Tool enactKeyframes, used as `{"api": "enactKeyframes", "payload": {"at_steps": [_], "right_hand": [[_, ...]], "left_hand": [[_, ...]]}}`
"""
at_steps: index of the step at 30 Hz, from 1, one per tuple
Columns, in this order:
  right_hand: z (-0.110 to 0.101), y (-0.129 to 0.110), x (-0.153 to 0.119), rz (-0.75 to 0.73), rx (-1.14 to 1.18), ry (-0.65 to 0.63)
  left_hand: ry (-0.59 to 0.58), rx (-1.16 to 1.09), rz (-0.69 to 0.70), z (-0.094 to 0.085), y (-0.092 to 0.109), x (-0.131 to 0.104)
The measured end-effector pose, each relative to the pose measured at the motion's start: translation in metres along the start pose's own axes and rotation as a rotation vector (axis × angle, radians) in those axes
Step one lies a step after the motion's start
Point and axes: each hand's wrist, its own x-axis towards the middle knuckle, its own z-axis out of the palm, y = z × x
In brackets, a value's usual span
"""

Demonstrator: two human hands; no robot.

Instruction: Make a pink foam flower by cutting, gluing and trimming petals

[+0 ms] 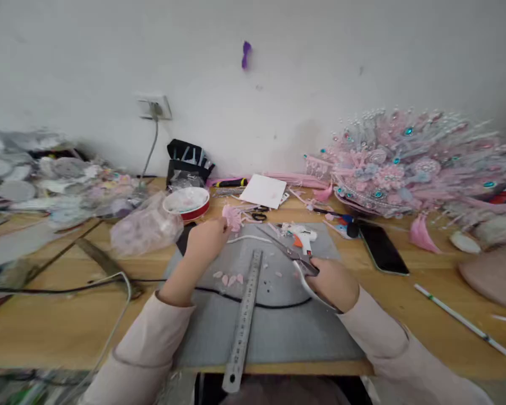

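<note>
My left hand (206,241) is closed, its fingertips pinching a pale pink flower-like piece (233,218) above the far edge of the grey mat (219,337). My right hand (336,282) grips a pair of scissors (285,249), whose blades point up and left toward the middle of the mat. Just beyond the scissors lies a white and orange glue gun (303,235). Several small pink petals (233,279) rest in a row near a steel ruler (245,315), which overhangs the front edge of the table.
A phone (382,247) lies right of the mat, with a beaded pink headdress (396,163) behind it. To the left are a red and white bowl (189,203), a plastic bag (145,228) and heaped craft parts (59,185). A black cable (147,280) crosses the mat.
</note>
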Motion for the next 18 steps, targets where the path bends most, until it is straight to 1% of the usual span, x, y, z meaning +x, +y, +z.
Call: {"api": "enactKeyframes", "payload": {"at_steps": [3, 6, 9, 12, 15, 18], "right_hand": [[0.002, -0.003, -0.002, 0.003, -0.039, -0.097], [0.005, -0.004, -0.005, 0.024, -0.069, -0.119], [0.009, -0.003, -0.006, 0.014, -0.048, -0.087], [0.013, 0.0, -0.007, 0.002, -0.002, -0.07], [0.016, 0.002, -0.007, -0.008, 0.032, -0.059], [0.017, 0.002, -0.009, -0.015, 0.048, -0.03]], "left_hand": [[0.006, -0.009, 0.024, -0.003, 0.003, -0.001], [-0.016, -0.017, 0.105, -0.004, 0.011, 0.006], [-0.07, -0.013, 0.212, 0.0, 0.022, 0.026], [-0.159, 0.003, 0.291, 0.01, 0.032, 0.054], [-0.232, 0.009, 0.302, 0.022, 0.041, 0.076], [-0.275, -0.024, 0.325, 0.033, 0.048, 0.086]]}}
